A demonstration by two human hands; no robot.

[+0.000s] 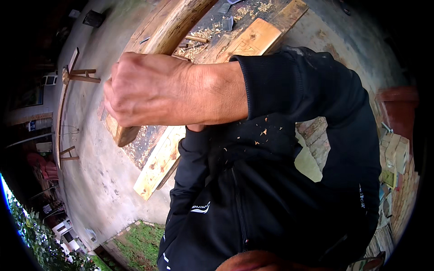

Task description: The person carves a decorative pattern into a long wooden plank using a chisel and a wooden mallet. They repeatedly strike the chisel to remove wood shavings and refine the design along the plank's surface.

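clenches the right hand (144, 88) around a thick, round, honey-brown wooden pole (181, 22), slanting over a worn wooden tabletop (147, 27) strewn with pale wood shavings (192, 53); cannot tell the left hand's state, hidden behind the right wrist (217, 92). shows a long, flat, pale wooden board (261, 32) along the tabletop's near edge, seemingly part-worked, bearing lines near its far end; leaves the remaining work unclear.

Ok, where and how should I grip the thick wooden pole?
Probably around the thick wooden pole just beyond the right hand, coming from the left: that stretch is rounded and uncovered, slanting up and right in the picture, while the hand covers it lower down.
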